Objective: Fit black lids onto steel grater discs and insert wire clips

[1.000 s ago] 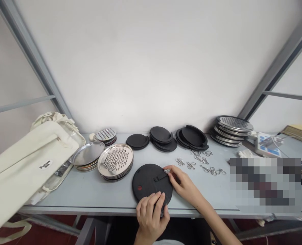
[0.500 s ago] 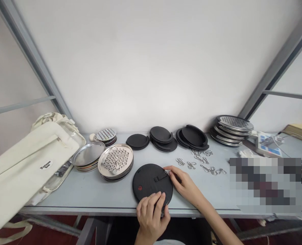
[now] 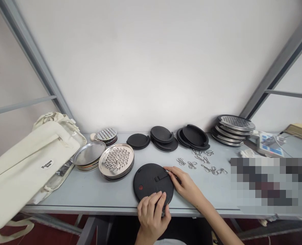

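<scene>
A round black disc [image 3: 151, 182] with a small red dot lies flat near the front edge of the grey table [image 3: 94, 190]. My left hand [image 3: 153, 214] grips its near rim, fingers curled over the top. My right hand [image 3: 183, 183] pinches a small metal clip against the disc's right edge, beside a short black tab. Several loose wire clips [image 3: 199, 163] lie just beyond my right hand.
Stacks of metal plates [image 3: 89, 156] and perforated grater discs [image 3: 116, 162] sit left of the disc. Black discs [image 3: 163, 137] and more metal discs [image 3: 232, 131] line the back. A cream fabric bag [image 3: 25, 163] lies at the left. A blurred patch covers the right side.
The view has shifted slightly. Both hands stay on the black disc in almost the same places.
</scene>
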